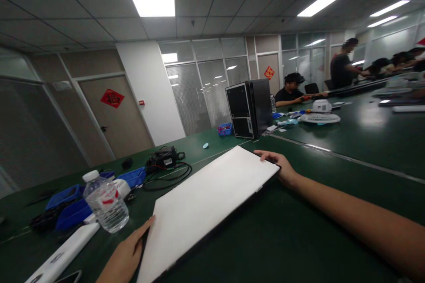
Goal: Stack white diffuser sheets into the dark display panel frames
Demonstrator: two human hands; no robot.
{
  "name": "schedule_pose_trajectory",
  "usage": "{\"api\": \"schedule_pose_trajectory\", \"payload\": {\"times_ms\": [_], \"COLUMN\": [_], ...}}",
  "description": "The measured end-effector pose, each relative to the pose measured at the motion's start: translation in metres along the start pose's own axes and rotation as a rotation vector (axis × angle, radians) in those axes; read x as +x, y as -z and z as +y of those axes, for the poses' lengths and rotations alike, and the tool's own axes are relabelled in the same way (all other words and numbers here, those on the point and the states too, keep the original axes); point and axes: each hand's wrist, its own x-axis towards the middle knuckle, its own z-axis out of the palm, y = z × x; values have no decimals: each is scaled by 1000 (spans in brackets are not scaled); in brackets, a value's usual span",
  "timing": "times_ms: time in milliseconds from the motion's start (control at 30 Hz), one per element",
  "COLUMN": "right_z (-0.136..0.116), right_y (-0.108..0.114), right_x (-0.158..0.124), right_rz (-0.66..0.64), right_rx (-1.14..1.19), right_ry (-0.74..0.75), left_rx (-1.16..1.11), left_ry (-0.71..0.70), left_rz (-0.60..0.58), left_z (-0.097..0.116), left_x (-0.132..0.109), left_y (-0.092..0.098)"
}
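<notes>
A flat white rectangular panel with a thin dark edge (pixel 209 208) is held tilted over the green table, its long side running from lower left to upper right. My left hand (pixel 128 252) grips its near left end, the thumb lying along the edge. At the far right corner, my right hand (pixel 277 166) is closed on the panel with fingers on its top face. The undersides of both grips are hidden. Just left of the panel stands a clear water bottle (pixel 106 203) with a white cap.
A black computer tower (pixel 249 108) stands beyond the panel, near a small blue basket (pixel 225 129). Cables and a black adapter (pixel 164 159), blue trays (pixel 71 212) and a long white box (pixel 63 254) lie left. A white fan (pixel 319 115) and a seated person (pixel 292 90) are farther right.
</notes>
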Motion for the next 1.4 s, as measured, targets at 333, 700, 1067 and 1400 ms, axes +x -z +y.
{"api": "schedule_pose_trajectory", "payload": {"times_ms": [333,700,1067,1400], "right_z": [14,-27,-68,-49], "right_y": [-1,34,-61,-75], "right_x": [2,14,-55,-69], "right_rz": [53,-49,-802,-455], "right_rx": [-103,-387,-962,-1087], "right_ry": [-76,-39,747,1094], "left_rx": [-54,53,242,269], "left_ry": [-81,-191,-358,-383], "left_rz": [115,204,211,248], "left_z": [-19,-6,3,18], "left_x": [-1,-10,-7,-10], "left_y": [4,18,13,15]}}
